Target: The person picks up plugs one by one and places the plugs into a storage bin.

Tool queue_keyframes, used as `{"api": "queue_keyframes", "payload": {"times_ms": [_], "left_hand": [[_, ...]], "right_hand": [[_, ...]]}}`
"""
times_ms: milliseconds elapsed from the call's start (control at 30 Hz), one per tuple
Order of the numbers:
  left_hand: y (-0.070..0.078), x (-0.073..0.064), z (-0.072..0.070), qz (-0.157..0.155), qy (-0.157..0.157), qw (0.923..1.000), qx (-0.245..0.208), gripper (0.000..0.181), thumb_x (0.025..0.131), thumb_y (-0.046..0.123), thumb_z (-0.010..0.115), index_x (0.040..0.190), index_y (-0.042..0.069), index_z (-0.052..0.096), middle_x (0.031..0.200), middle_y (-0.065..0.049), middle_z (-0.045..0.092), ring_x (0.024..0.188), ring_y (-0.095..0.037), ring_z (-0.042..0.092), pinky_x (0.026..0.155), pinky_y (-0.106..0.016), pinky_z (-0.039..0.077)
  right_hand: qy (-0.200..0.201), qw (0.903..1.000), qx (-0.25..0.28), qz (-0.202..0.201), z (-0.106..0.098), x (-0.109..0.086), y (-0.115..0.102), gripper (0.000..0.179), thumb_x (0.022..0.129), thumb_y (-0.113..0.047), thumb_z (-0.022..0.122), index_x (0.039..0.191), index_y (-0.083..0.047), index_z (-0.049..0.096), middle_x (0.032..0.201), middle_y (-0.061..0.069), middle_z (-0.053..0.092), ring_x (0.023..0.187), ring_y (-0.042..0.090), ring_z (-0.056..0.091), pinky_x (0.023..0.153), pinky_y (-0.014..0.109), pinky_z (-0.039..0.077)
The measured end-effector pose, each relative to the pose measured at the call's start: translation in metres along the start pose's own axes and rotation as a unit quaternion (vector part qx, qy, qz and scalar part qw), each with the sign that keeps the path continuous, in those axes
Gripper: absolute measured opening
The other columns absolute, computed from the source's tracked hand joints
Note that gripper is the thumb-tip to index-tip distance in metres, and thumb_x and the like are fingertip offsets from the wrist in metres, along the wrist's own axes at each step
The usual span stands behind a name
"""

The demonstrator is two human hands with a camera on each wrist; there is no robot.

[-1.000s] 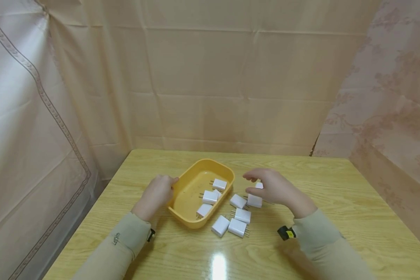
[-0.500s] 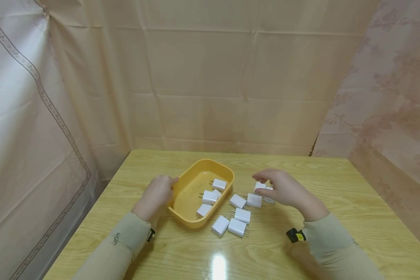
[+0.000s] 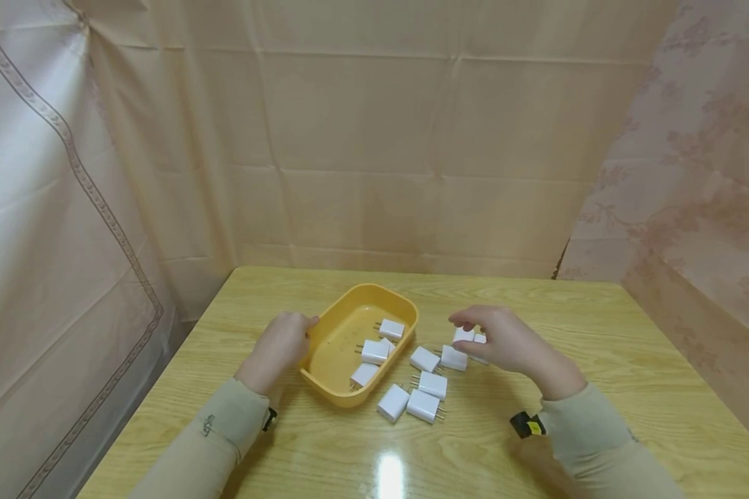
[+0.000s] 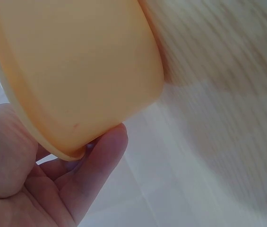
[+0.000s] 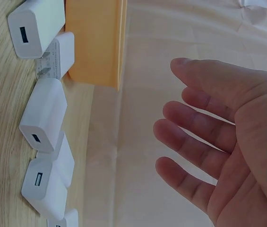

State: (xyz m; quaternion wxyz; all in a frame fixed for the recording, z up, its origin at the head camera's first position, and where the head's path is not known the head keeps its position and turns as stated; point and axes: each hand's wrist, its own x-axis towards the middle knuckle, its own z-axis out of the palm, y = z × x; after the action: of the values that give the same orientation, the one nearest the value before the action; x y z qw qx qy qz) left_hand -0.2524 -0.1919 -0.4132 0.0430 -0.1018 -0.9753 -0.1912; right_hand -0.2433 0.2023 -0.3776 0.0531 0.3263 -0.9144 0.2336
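Note:
A yellow plastic tub (image 3: 337, 333) stands at an angle on the table, with several white USB charger plugs (image 3: 374, 351) along its right side. My left hand (image 3: 279, 351) grips the tub's left rim; in the left wrist view, thumb and fingers (image 4: 100, 165) pinch its edge. To the tub's right lie several more charger plugs (image 3: 423, 405), some with metal prongs showing. Above the rightmost ones hovers my right hand (image 3: 505, 339), partly covering a charger plug (image 3: 464, 336). In the right wrist view, that palm holds nothing, its fingers spread and slightly bent.
The wood-patterned table (image 3: 324, 457) ends at a back edge close to a hanging beige cloth (image 3: 374, 152). Cloth also hangs at the left (image 3: 50, 229) and right (image 3: 693, 208). A light glare shows near the front.
Over the last second my right hand has moved right, uncovering charger plugs it had hidden; it has barely moved since half a second ago. The left hand and tub stay put.

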Motion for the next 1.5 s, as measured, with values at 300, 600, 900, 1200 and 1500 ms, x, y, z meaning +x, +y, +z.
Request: {"api": "queue_keyframes", "payload": {"times_ms": [300,600,900,1200,1500], "left_hand": [[0.0,-0.001,0.0,-0.004,-0.005,1.0,-0.007,0.039,0.094,-0.008,0.057,0.131,0.0,0.066,0.129,-0.02,0.065,0.051,-0.013,0.036,0.044,-0.025,0.037],[0.001,-0.001,0.0,-0.007,-0.006,0.9999,-0.014,0.037,0.096,-0.007,0.058,0.132,-0.001,0.065,0.126,-0.021,0.067,0.049,-0.012,0.035,0.043,-0.023,0.036],[0.001,-0.002,0.0,0.0,0.001,1.0,-0.008,0.032,0.098,-0.003,0.059,0.13,-0.002,0.066,0.108,-0.017,0.073,0.05,-0.013,0.037,0.045,-0.025,0.038],[0.0,-0.002,0.0,0.003,0.002,1.0,-0.006,0.033,0.098,-0.004,0.058,0.13,-0.002,0.066,0.11,-0.02,0.073,0.05,-0.013,0.036,0.045,-0.025,0.037],[0.001,-0.002,0.0,-0.002,-0.001,1.0,-0.005,0.033,0.098,-0.004,0.059,0.13,-0.001,0.066,0.119,-0.021,0.071,0.05,-0.014,0.036,0.045,-0.025,0.038]], "right_hand": [[-0.003,1.0,-0.001,0.0,0.006,-0.001,0.0,0.039,0.091,-0.024,0.079,0.125,-0.008,0.071,0.113,-0.001,0.071,0.099,0.02,0.065,0.082,0.041,0.055],[-0.018,0.9997,0.008,0.012,0.014,-0.004,0.0,0.039,0.092,-0.025,0.078,0.126,-0.008,0.07,0.114,0.0,0.071,0.1,0.02,0.065,0.082,0.041,0.055],[-0.017,0.9996,0.021,0.001,0.026,-0.006,0.003,0.037,0.09,-0.021,0.08,0.122,-0.006,0.071,0.11,0.004,0.072,0.097,0.021,0.066,0.08,0.039,0.055],[-0.036,0.9989,0.023,0.018,0.033,-0.007,0.0,0.036,0.09,-0.019,0.079,0.122,-0.005,0.072,0.111,0.004,0.073,0.098,0.02,0.065,0.084,0.043,0.055],[-0.042,0.9984,0.035,0.017,0.042,-0.01,-0.001,0.036,0.091,-0.018,0.077,0.124,-0.004,0.071,0.113,0.004,0.073,0.099,0.018,0.065,0.085,0.042,0.055]]}}
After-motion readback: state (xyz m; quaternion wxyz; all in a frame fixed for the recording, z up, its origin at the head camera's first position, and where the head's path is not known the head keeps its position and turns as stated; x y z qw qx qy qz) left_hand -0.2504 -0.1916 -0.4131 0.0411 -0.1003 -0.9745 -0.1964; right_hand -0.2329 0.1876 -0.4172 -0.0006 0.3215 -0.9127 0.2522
